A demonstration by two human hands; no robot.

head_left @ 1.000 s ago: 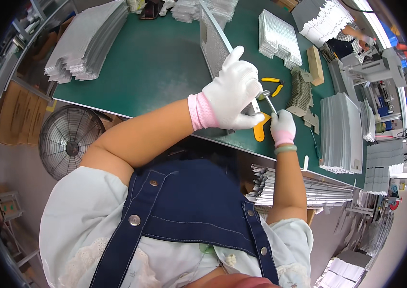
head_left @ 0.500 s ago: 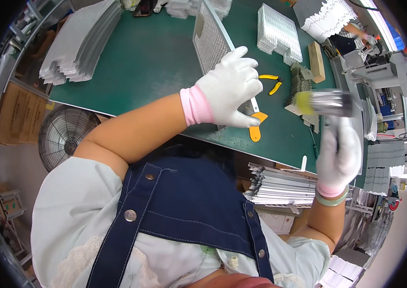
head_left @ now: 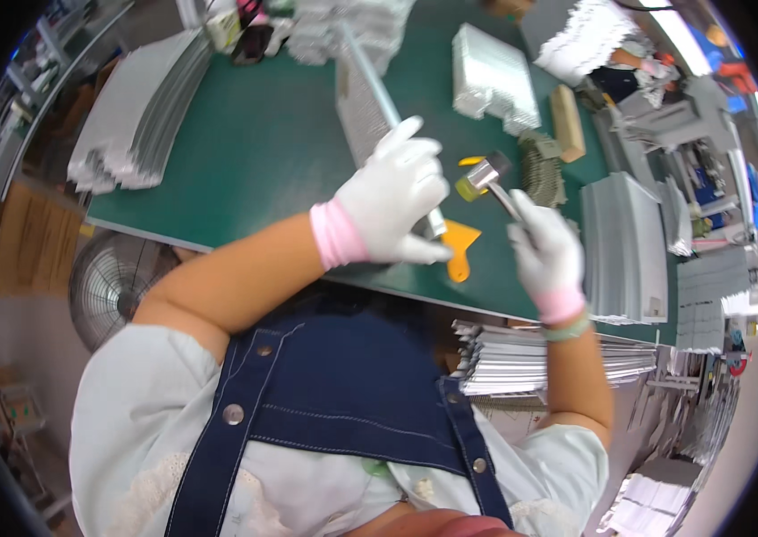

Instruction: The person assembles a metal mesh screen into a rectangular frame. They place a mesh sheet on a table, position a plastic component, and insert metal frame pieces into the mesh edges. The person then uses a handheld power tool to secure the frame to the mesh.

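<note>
My left hand (head_left: 394, 199), in a white glove with a pink cuff, grips the long edge of a thin mesh panel (head_left: 357, 112) with a pale metal rim. The panel stands on edge on the green table. My gloved right hand (head_left: 547, 252) is wrapped round the handle of a mallet (head_left: 488, 170), whose head has a yellow-green face and a black face. That head is apart from the panel, to its right. A yellow-orange scraper (head_left: 459, 249) lies beside the panel's near end. Yellow-handled pliers (head_left: 470, 161) are partly hidden behind the mallet head.
Mesh panels are stacked at the left (head_left: 142, 112) and far right (head_left: 495, 76) of the green table (head_left: 254, 152). A wooden block (head_left: 567, 123) and a pale panel stack (head_left: 625, 246) lie at right. A floor fan (head_left: 119, 286) stands below left. Another person's hand (head_left: 652, 67) shows far right.
My right hand has swung the mallet left, closer to the panel. My left hand keeps its grip on the panel. The view has shifted, and the pale stack at right has come into sight.
</note>
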